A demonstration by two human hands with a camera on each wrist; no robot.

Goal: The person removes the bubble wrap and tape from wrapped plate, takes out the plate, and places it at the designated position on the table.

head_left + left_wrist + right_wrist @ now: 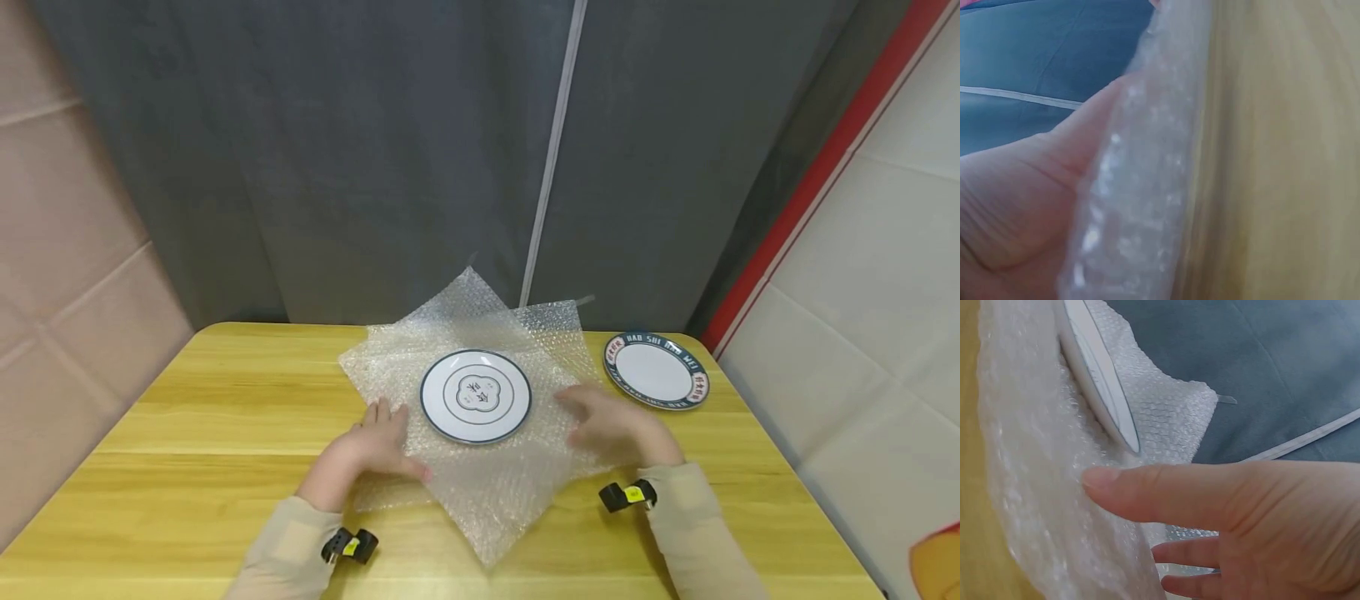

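A white plate (476, 396) with a blue rim and printed characters lies on a sheet of bubble wrap (491, 512), which is laid corner-first over another piece. To the plate's left, my left hand (378, 442) rests on the wrap with its fingers spread, the thumb pointing toward the front corner. In the left wrist view the bubble wrap (1141, 187) covers part of that hand's fingers. My right hand (607, 421), slightly blurred, is at the wrap's right side. The right wrist view shows its thumb (1154, 490) extended along the wrap near the plate's edge (1100, 375), fingers straight.
A second plate (656, 371) with a dark lettered rim sits at the back right of the wooden table (225, 450). Small pieces of tape (585, 299) stick out from the wrap's far edges. A grey curtain (375, 167) hangs behind the table.
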